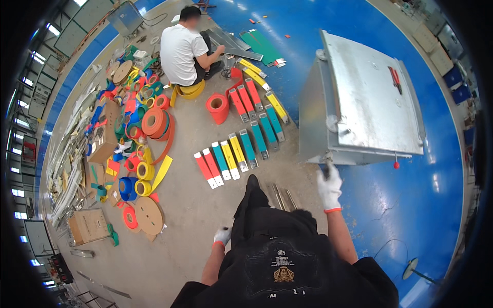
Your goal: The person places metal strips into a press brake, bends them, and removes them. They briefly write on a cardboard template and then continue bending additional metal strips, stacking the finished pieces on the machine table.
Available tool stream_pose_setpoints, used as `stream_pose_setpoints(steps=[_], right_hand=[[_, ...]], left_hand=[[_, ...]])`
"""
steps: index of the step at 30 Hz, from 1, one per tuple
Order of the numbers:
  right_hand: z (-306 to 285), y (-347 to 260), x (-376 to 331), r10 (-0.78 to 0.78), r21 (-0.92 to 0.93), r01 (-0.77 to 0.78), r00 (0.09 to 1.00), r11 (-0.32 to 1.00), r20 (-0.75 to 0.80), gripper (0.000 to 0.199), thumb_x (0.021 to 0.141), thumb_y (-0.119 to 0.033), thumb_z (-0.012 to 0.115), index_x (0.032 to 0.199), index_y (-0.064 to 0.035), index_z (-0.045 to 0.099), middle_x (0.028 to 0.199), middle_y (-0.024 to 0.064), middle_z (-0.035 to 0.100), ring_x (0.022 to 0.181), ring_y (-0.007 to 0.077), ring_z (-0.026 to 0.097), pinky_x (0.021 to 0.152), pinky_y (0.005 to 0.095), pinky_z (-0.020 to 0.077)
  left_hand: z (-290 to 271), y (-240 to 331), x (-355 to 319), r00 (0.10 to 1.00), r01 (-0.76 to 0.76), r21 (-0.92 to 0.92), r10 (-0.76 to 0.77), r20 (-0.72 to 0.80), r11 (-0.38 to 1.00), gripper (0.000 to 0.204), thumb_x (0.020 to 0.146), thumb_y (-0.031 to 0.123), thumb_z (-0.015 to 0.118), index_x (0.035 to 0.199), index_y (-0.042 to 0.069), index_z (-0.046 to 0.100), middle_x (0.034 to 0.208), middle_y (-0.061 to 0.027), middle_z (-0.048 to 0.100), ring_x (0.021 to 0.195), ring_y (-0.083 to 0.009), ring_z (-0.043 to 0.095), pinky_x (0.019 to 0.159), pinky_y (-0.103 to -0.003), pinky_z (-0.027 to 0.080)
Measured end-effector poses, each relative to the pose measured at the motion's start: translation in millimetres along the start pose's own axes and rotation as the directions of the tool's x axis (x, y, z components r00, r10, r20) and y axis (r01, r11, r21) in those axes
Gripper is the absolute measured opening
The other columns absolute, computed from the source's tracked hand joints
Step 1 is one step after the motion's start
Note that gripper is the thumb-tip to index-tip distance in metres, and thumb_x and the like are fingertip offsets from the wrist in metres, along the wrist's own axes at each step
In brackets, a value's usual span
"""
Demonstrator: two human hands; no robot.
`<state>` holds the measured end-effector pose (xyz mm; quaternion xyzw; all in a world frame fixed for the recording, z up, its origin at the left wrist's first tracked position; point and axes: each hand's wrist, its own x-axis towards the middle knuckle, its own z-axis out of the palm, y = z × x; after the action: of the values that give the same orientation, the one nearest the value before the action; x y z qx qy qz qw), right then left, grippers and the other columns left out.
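Through the head camera I have the grey metal cabinet (pixel 359 102) as my landmark; it stands largely over the blue floor (pixel 436 215). At its near left lower corner I see the wearer's gloved right hand (pixel 330 190), fingers partly bent and pointing up at that corner. Blur keeps me from telling whether they touch or grip anything there. The gloved left hand (pixel 222 236) hangs well to the left of the cabinet and closer to the wearer, seemingly half curled; I can't tell whether it holds anything.

On the cabinet's top I see red-handled pliers (pixel 395 80), and a red ball knob (pixel 396 165) hangs at its near edge. Left of the cabinet lie flat bars in red, green and yellow sleeves (pixel 246 146), then a red roll of sleeving (pixel 217 108). Slim metal rods (pixel 279 197) lie just beyond its near left corner. Farther left, a co-worker in a white T-shirt (pixel 179 54) sits beside a heap of coloured rolls (pixel 154 122).
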<state>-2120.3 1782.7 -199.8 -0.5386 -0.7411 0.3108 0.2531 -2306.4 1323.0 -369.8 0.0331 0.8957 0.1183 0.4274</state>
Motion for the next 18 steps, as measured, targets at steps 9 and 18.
stream_pose_setpoints(steps=[9, 18], right_hand=[[6.4, -91.0, 215.6, 0.102, -0.567, -0.160, 0.986, 0.808, -0.132, 0.070, 0.096, -0.041, 0.070, 0.157, -0.0130, 0.050, 0.134, 0.0234, 0.062, 0.123, 0.0412, 0.062, 0.102, 0.0540, 0.0528], [44.4, -61.7, 356.0, 0.183, -0.575, -0.133, 0.983, 0.808, 0.030, 0.060, 0.099, -0.038, 0.064, 0.151, -0.0094, 0.053, 0.120, 0.0275, 0.072, 0.110, 0.0432, 0.071, 0.096, 0.0509, 0.0562]], left_hand=[[-170.5, 146.1, 119.4, 0.998, -0.061, -0.504, 0.047, -0.041, 0.861, 0.050, 0.098, 0.043, 0.072, 0.120, -0.002, 0.077, 0.091, -0.0098, 0.077, 0.082, -0.0173, 0.071, 0.079, -0.035, 0.056], [-142.7, 199.0, 134.7, 0.983, 0.177, -0.407, -0.142, 0.115, 0.896, 0.050, 0.097, 0.044, 0.073, 0.116, -0.002, 0.077, 0.087, -0.0080, 0.076, 0.076, -0.0167, 0.069, 0.073, -0.036, 0.056]])
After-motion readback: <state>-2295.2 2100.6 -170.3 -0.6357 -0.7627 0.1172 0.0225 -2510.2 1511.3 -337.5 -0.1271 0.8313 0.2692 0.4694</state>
